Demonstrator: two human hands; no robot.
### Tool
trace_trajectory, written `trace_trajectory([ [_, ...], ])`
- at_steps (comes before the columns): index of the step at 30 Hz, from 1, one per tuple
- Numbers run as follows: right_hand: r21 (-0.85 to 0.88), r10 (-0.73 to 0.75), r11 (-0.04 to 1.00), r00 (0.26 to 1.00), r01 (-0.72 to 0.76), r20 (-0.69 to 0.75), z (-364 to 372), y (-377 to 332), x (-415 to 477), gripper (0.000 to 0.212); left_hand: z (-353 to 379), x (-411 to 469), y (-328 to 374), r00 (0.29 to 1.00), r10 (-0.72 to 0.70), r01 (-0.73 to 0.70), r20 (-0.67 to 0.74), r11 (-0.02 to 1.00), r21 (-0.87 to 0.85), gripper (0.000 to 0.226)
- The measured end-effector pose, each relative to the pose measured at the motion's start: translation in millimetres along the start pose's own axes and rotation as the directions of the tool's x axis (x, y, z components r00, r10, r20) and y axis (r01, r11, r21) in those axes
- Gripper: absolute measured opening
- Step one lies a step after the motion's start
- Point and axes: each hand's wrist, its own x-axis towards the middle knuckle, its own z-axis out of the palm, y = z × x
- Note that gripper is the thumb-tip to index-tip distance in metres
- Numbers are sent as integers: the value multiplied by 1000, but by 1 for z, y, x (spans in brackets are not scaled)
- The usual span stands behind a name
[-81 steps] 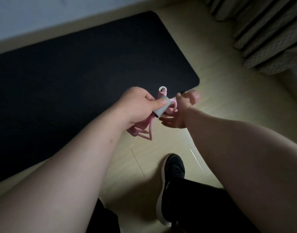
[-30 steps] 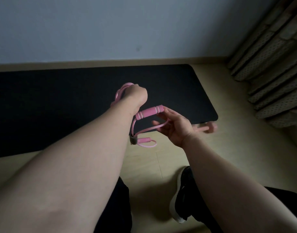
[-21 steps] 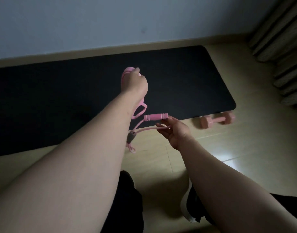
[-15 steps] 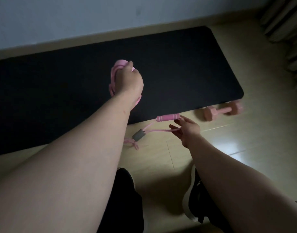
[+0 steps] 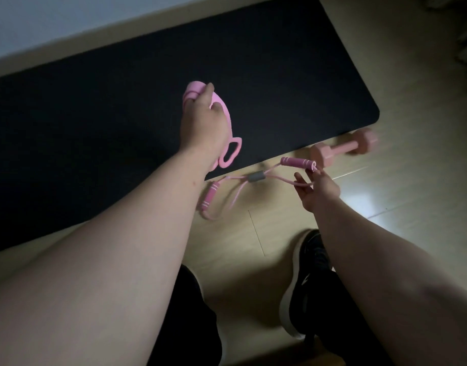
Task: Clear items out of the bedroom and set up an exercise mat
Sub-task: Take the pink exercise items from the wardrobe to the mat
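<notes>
1. Your left hand [image 5: 203, 122] has its fingers curled round a pink looped exerciser [image 5: 228, 154], which it holds over the black mat [image 5: 95, 114]. Grip it firmly so it cannot swing into the work of the other hand.
2. Your right hand [image 5: 316, 191] is narrow, its fingers hooked under the thin tube of the figure-eight band [image 5: 297, 163]. One foam handle sits just beyond your fingertips. The grey sleeve [image 5: 255, 177] lies between your two hands, and the second handle hangs beside your left forearm.
3. The step looks like laying the band down along the mat's near edge. Lower the right hand until the sleeve and both handles bear on the floor [image 5: 279, 220], and only then straighten the fingers, or the tube may spring back.
4. The dumbbell [image 5: 343, 149] lies just past your right fingertips, so lay the band short of it and not across it.
5. Whether the low handle already touches the floor cannot be told, so go down slowly.
</notes>
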Motion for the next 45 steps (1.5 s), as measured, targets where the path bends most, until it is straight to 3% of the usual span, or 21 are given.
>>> trace_trajectory([
  [9,61,37,998,998,-34,-46,-13,1,16,22,6,3,-9,1000,1,-1,1,998,61,47],
  [15,-4,95,995,985,-97,-145,-21,12,21,27,4,1,-12,1000,24,-24,12,999,38,54],
  [19,-97,102,986,954,-134,-283,-22,15,9,28,0,0,-4,999,-37,38,-20,999,8,48],
  [24,-244,86,958,961,-153,-263,-13,15,-11,29,-17,-11,11,1000,10,-9,-1,998,59,47],
  [26,-286,59,949,967,-131,-249,-5,10,-24,19,-29,-14,16,1000,10,-11,16,997,81,47],
  [30,-270,14,962,993,-46,-119,18,4,-61,20,-53,-30,34,998,-56,54,36,997,47,35],
  [33,-286,-87,953,995,98,49,43,1,-98,15,-76,-52,49,991,-124,126,59,991,-42,31],
  [36,-361,-191,901,967,240,166,65,-13,-138,8,-97,-67,58,994,-58,64,88,995,-72,32],
  [41,-493,-353,683,835,539,423,88,-35,-217,14,-143,-90,74,998,46,-44,36,997,-69,14],
  [43,-533,-386,573,779,622,494,95,-37,-249,17,-160,-104,79,998,32,-27,48,994,-109,19],
  [45,-582,-405,411,712,702,573,99,-35,-276,27,-175,-114,81,993,88,-86,79,996,-25,32],
])
